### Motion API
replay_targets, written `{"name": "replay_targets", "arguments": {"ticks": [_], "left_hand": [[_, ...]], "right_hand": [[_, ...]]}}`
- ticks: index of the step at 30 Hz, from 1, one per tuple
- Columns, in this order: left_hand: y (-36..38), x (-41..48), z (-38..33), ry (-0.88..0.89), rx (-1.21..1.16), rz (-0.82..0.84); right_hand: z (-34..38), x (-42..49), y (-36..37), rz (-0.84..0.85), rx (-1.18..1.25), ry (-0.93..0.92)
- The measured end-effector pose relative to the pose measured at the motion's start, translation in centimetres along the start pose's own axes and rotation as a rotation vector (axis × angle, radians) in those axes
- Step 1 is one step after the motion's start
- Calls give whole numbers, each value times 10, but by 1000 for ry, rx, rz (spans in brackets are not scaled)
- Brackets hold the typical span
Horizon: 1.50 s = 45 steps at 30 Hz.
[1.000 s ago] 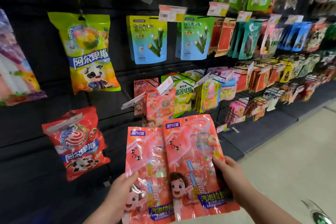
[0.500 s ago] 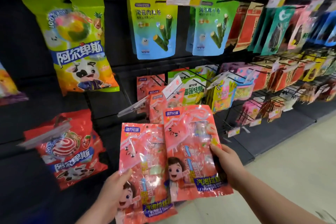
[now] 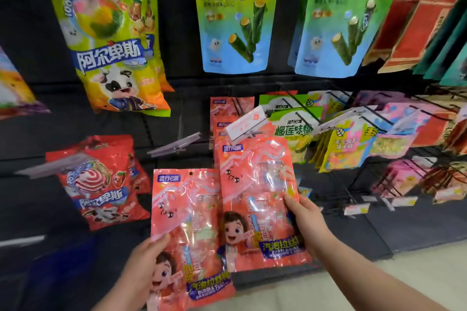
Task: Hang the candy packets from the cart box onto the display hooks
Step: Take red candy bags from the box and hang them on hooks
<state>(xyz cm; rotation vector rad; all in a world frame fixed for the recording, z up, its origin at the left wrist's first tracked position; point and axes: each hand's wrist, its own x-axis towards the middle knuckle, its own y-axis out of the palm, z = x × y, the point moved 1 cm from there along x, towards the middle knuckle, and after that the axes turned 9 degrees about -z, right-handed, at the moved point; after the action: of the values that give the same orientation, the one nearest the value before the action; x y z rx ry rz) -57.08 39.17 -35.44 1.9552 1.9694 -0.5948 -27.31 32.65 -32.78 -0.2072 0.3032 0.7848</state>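
Pinching one pink candy packet [image 3: 192, 230] by its left edge, the left hand [image 3: 141, 270] sits beside the right hand [image 3: 307, 222], which grips another packet [image 3: 257, 199].

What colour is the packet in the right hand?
Pink-red packet with a cartoon child, held by the right hand; head view.

1 view: a wide-angle head camera close before the black display wall [image 3: 180, 33], facing it, tilted down. Left hand [image 3: 141, 270] gripping left packet [image 3: 192, 222] and right hand [image 3: 308, 222] gripping right packet [image 3: 255, 197] enter low before the wall; floor [image 3: 434, 267] shows at its lower right.
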Motion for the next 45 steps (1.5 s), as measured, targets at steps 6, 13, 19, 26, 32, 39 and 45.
{"name": "replay_targets", "arguments": {"ticks": [6, 13, 19, 26, 32, 39, 45], "left_hand": [[6, -4, 2, -46, -54, -96], [-4, -4, 1, -100, -57, -115], [-8, -4, -4, -84, -35, -140], [-10, -1, 2, -91, -37, -174], [-3, 2, 11, -112, -76, -217], [13, 1, 19, -98, -142, -211], [26, -4, 25, -89, -139, -180]], "right_hand": [[1, 19, -1, 47, 10, 7], [1, 25, 4, 85, 36, 59], [7, 34, 15, 73, 23, 53], [15, 65, 33, 48, -44, 29], [12, 100, 49, 7, -98, 43], [19, 125, 67, 7, -79, 56], [14, 135, 66, 90, -102, 143]]}}
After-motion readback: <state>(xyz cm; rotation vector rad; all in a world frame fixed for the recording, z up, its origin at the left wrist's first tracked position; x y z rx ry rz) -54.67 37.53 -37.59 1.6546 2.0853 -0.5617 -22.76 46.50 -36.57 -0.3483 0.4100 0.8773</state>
